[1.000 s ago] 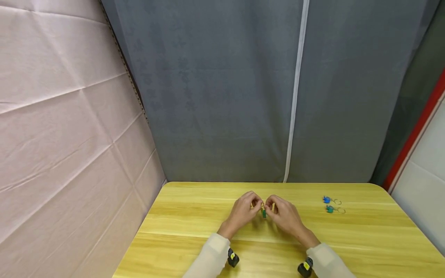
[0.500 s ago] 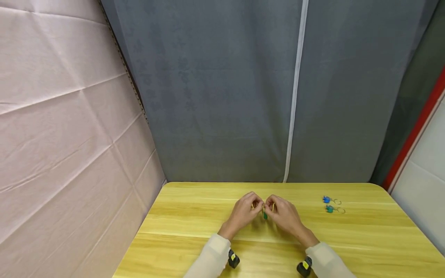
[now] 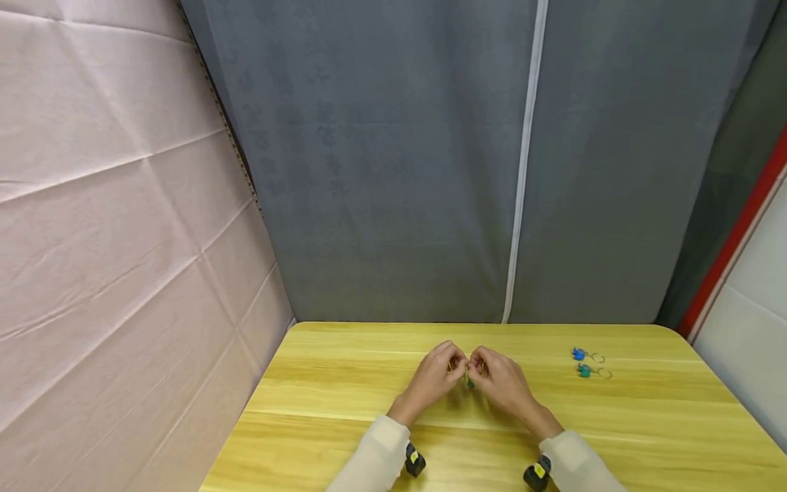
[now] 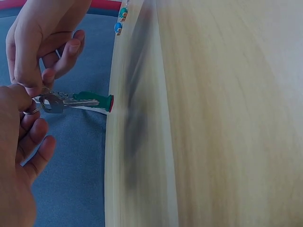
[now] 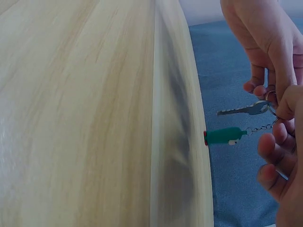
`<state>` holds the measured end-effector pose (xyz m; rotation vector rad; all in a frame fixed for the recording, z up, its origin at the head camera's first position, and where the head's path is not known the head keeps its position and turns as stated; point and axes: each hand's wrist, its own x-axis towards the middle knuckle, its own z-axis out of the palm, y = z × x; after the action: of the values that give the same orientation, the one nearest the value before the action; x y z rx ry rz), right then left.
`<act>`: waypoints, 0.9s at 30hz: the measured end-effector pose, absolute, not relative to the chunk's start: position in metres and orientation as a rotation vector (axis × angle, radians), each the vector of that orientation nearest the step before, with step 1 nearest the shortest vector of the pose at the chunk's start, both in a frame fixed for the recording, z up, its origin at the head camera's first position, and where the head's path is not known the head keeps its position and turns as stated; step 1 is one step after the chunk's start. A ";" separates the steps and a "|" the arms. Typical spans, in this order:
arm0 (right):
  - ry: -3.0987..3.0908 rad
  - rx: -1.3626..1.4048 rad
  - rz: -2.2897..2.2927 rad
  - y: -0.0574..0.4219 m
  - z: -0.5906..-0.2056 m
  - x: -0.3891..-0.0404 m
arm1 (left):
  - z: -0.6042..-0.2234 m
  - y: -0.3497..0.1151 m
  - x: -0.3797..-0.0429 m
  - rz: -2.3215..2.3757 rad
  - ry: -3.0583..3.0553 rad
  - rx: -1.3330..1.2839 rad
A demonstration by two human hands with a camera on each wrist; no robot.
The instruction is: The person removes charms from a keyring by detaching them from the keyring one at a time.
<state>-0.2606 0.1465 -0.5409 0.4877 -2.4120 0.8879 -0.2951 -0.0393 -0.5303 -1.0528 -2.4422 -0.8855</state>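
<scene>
Both hands meet above the table's middle in the head view, fingertips close together. My left hand and my right hand pinch a split key ring between them, largely covered by the fingers. A silver key hangs from the ring beside a short chain. On that chain dangles a green figure-shaped charm with a red end and a white spot. In the left wrist view the key overlaps the charm. Exactly where each fingertip grips the ring is partly hidden.
Two more keychains lie at the table's right, one with a blue charm and one with a green-blue charm, rings pointing right. The wooden table ends at a grey curtain; pale cloth hangs at left.
The hanging green charm has turned and now shows less of itself below the fingers. Both hands stay nearly in place, with small finger shifts.
</scene>
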 end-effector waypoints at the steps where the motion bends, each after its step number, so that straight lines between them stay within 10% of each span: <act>1: -2.401 0.494 0.887 0.146 -0.541 -0.261 | -0.531 -0.039 -0.295 -0.884 -2.442 -1.048; 27: -2.403 0.467 0.911 0.149 -0.542 -0.257 | -0.528 -0.041 -0.294 -0.901 -2.428 -1.008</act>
<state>-0.2570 0.1486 -0.5416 0.4668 -2.4033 0.9106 -0.2938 -0.0411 -0.5275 -1.0077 -2.4279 -0.9008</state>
